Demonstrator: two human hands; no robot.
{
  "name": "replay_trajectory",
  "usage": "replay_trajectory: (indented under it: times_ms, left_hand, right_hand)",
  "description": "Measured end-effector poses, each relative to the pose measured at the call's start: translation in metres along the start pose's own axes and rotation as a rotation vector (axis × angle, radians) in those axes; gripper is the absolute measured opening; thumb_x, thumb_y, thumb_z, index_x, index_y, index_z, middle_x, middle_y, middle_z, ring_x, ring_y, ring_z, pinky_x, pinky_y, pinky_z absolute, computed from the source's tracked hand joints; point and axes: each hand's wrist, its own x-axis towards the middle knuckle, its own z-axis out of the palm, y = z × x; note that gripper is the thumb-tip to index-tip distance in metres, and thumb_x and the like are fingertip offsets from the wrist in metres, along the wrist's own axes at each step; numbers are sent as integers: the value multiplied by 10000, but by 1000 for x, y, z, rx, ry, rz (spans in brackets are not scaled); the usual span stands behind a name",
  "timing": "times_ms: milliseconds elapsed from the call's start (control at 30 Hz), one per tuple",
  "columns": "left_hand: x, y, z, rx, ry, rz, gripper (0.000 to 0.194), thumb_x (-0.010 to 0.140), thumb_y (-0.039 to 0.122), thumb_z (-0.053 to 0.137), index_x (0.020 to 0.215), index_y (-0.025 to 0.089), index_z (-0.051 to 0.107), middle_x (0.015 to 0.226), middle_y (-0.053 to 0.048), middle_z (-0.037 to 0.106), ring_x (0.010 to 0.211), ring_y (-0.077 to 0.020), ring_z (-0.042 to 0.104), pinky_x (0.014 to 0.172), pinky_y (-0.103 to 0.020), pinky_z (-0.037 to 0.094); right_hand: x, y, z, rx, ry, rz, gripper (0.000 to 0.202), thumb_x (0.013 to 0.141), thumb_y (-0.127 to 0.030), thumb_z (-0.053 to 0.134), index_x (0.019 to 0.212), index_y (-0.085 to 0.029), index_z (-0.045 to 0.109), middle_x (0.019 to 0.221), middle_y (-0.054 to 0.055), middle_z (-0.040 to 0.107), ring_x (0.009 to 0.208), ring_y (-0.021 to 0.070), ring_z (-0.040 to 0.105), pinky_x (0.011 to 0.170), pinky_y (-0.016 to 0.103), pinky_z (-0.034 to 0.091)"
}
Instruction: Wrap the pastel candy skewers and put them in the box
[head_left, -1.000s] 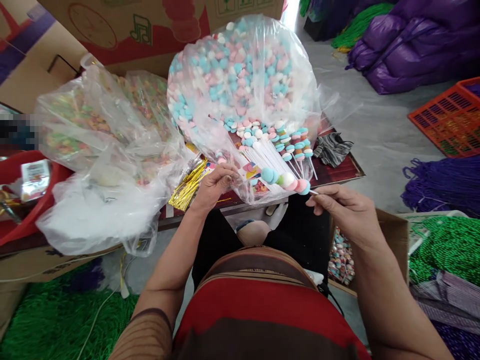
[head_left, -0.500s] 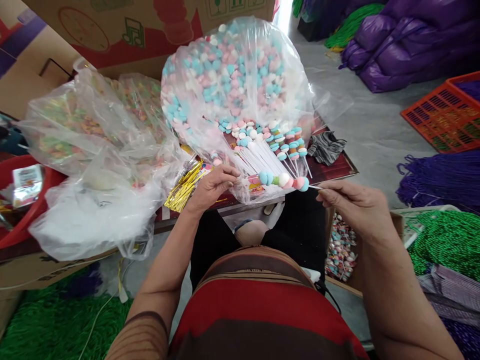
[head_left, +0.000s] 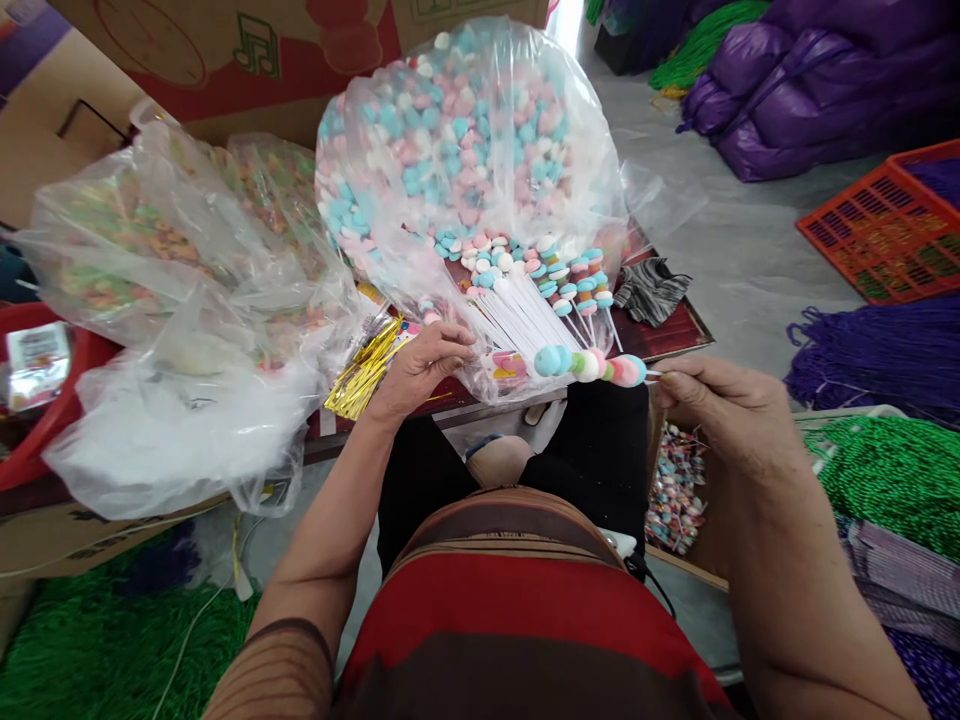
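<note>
My right hand (head_left: 720, 400) pinches the white stick end of a candy skewer (head_left: 589, 365), which lies level in the air with blue, green, white and pink pieces on it. My left hand (head_left: 427, 365) is closed at the fingertips on the edge of a clear wrapper with a printed label (head_left: 506, 367); the wrapper's outline is hard to make out. The skewer's left tip is just right of the label. Behind them, white sticks (head_left: 525, 312) lie beside finished candy skewers (head_left: 589, 283). Gold twist ties (head_left: 364, 370) are left of my left hand.
A big clear bag of pink, blue and white candy (head_left: 472, 130) stands at the back. Bags of green-orange candy (head_left: 150, 230) and a red basin (head_left: 67, 410) are on the left. At right are a box of wrapped candy (head_left: 675, 490) and an orange crate (head_left: 885, 225).
My right hand has moved slightly right with the skewer, whose left tip is farther from my left hand. My left hand has barely moved. The view has shifted slightly.
</note>
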Motion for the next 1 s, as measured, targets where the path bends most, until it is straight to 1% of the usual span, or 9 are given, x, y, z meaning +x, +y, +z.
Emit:
replay_trajectory:
  times_ms: [67,133,333,533,633,733,900,1000]
  left_hand:
    - [1,0,1,-8,-2,12,154,965,306,645,990,247,786,1088,-80,741,1039,-157,696,942,-332,540]
    - [2,0,1,-9,-14,15,157,965,307,643,997,249,786,1111,-83,737,1033,-156,697,927,-331,546]
    - [5,2,1,13,-31,-25,205,958,378,646,948,231,788,1096,-99,741,1048,-185,695,941,-371,549]
    - [5,1,2,-1,-27,-17,190,959,363,647,964,243,793,1091,-93,737,1039,-179,699,939,-369,551]
    - [5,1,3,-20,-21,-19,182,955,368,652,958,254,794,1091,-87,734,1036,-183,696,934,-373,549]
    - [4,-1,3,-17,-22,-32,190,953,381,654,952,255,795,1096,-89,728,1035,-181,689,941,-376,545]
    - [2,-6,5,-9,-21,-21,190,949,380,660,949,249,797,1112,-96,726,1017,-168,686,921,-366,559]
    - [1,-7,6,-5,-24,-17,195,949,384,660,957,249,800,1130,-100,728,1032,-168,686,914,-363,564]
  right_hand:
    - [0,0,2,-1,-35,5,296,831,-546,731,842,-251,755,625,-2,574,579,154,514,500,294,378]
    - [0,1,4,-7,-40,-4,288,832,-534,730,852,-248,763,625,-4,574,570,147,507,488,286,362]
    - [1,3,5,15,-10,18,309,824,-545,738,860,-241,771,623,-3,568,548,143,490,459,282,326]
    - [1,3,5,81,38,-2,274,824,-540,758,854,-268,772,616,-7,549,559,146,476,478,288,339]
    - [2,3,7,54,3,10,299,819,-551,755,858,-255,772,604,-11,534,545,138,453,456,278,294]
    - [3,3,7,16,-17,25,344,800,-571,758,860,-233,770,608,-9,541,544,131,448,458,268,299]
    - [3,-2,4,64,-110,94,393,793,-605,754,824,-213,749,582,-17,483,523,118,403,456,271,275]
    - [4,-5,5,62,-135,103,397,790,-612,759,793,-215,740,575,-23,479,525,114,398,471,268,278]
